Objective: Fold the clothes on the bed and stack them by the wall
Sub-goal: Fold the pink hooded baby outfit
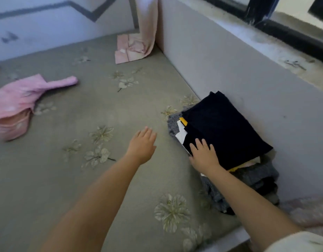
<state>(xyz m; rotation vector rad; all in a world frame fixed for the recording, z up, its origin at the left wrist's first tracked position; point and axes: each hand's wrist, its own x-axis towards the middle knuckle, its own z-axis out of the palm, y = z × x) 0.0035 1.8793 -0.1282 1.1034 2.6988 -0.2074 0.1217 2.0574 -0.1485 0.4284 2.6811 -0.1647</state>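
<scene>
Our right hand [204,154], fingers flat, presses the soft dark stack [228,124]; left hand [142,142] hovers relaxed; pink garment [20,104] needs edge-gripping.

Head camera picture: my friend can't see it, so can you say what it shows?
A right hand presses flat on a dark folded top on a stack of clothes by the wall. The left hand hovers open over the flowered bed. A pink garment lies unfolded at far left.
</scene>
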